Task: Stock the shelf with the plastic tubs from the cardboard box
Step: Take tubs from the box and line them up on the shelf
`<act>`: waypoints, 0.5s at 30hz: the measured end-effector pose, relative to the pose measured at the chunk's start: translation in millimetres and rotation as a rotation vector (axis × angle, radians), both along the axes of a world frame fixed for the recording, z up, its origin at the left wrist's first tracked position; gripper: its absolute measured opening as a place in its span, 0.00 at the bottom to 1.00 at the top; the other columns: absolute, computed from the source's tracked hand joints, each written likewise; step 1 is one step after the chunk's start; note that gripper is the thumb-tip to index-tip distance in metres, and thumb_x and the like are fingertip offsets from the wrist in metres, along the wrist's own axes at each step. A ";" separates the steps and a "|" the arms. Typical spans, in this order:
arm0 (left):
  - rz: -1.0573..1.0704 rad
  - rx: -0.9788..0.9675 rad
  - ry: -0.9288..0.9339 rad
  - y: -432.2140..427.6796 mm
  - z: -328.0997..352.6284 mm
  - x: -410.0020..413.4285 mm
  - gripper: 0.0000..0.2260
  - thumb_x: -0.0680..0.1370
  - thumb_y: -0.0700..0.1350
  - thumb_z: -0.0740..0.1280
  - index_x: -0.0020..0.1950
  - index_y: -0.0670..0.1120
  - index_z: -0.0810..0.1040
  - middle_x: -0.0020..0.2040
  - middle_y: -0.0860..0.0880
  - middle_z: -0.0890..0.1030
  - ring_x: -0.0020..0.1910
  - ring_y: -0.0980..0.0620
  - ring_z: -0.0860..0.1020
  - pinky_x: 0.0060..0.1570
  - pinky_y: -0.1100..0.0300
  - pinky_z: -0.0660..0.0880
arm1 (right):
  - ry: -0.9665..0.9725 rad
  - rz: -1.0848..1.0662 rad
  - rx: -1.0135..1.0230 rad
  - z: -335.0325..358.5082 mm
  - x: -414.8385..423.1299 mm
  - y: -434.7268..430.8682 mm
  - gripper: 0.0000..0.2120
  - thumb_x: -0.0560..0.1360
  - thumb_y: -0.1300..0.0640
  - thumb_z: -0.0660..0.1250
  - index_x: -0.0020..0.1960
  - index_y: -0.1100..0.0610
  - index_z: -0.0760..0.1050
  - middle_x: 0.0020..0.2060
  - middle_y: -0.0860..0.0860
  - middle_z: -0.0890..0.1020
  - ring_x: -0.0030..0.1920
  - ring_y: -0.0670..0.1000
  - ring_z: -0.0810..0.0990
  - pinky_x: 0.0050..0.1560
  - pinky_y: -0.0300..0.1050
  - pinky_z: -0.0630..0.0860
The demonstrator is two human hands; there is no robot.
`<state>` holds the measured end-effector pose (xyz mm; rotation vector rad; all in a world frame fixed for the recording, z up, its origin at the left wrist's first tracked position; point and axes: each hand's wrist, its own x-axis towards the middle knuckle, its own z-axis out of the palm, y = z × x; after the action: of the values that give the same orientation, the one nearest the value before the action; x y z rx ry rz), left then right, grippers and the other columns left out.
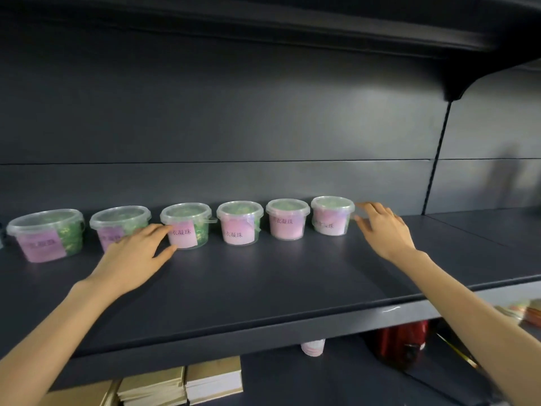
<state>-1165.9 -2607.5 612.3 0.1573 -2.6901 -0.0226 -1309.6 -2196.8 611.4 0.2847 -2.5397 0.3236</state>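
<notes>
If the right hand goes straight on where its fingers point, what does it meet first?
Probably the rightmost tub, just beyond the right hand; depth is unclear, so it might pass in front.

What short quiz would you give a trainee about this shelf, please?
1. How many tubs stand on the shelf?
2. True or false: the right hand grips a tub.
3. Counting from the left, which tub do the fingers of the left hand reach? A first, B third, C sixth.
Key: 1. Six, in one row. 2. False: it is open beside the last tub. 3. B, the third tub.
</notes>
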 end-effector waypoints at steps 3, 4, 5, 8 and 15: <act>0.031 -0.043 0.025 7.1 -5.0 14.4 0.25 0.79 0.58 0.54 0.74 0.50 0.62 0.72 0.52 0.66 0.69 0.50 0.67 0.59 0.53 0.69 | -0.073 -0.053 0.111 -8.4 39.5 14.8 0.26 0.80 0.43 0.50 0.73 0.55 0.58 0.72 0.52 0.63 0.72 0.55 0.60 0.71 0.56 0.55; 0.033 -0.044 0.025 10.4 -7.3 17.4 0.25 0.79 0.59 0.53 0.74 0.50 0.62 0.72 0.52 0.66 0.69 0.49 0.66 0.60 0.53 0.68 | -0.103 -0.077 0.146 -12.8 53.1 21.2 0.27 0.79 0.41 0.49 0.74 0.53 0.56 0.73 0.51 0.61 0.73 0.54 0.57 0.72 0.56 0.53; 0.033 -0.038 0.019 13.2 -10.9 19.7 0.26 0.78 0.60 0.53 0.73 0.50 0.62 0.72 0.51 0.66 0.69 0.49 0.66 0.61 0.52 0.68 | -0.113 -0.102 0.175 -17.3 67.1 28.4 0.29 0.79 0.39 0.46 0.74 0.52 0.55 0.73 0.50 0.60 0.74 0.53 0.56 0.72 0.56 0.52; 0.012 -0.042 0.011 24.1 -22.6 24.8 0.28 0.76 0.61 0.53 0.72 0.47 0.66 0.70 0.48 0.69 0.67 0.45 0.69 0.63 0.49 0.66 | -0.041 -0.178 0.221 -29.9 110.6 51.2 0.35 0.74 0.34 0.39 0.72 0.52 0.63 0.70 0.49 0.68 0.71 0.52 0.64 0.70 0.56 0.58; -0.107 -0.059 0.037 75.1 -45.8 45.4 0.29 0.76 0.62 0.54 0.65 0.42 0.74 0.62 0.42 0.77 0.59 0.38 0.76 0.58 0.42 0.71 | -0.097 -0.298 0.253 -62.8 186.8 114.2 0.35 0.75 0.33 0.40 0.74 0.51 0.57 0.72 0.49 0.63 0.73 0.52 0.59 0.72 0.57 0.54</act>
<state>-1120.5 -2532.4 566.4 -0.0060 -2.6560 0.0211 -1122.8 -2082.6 548.5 -0.0191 -2.6703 -0.1010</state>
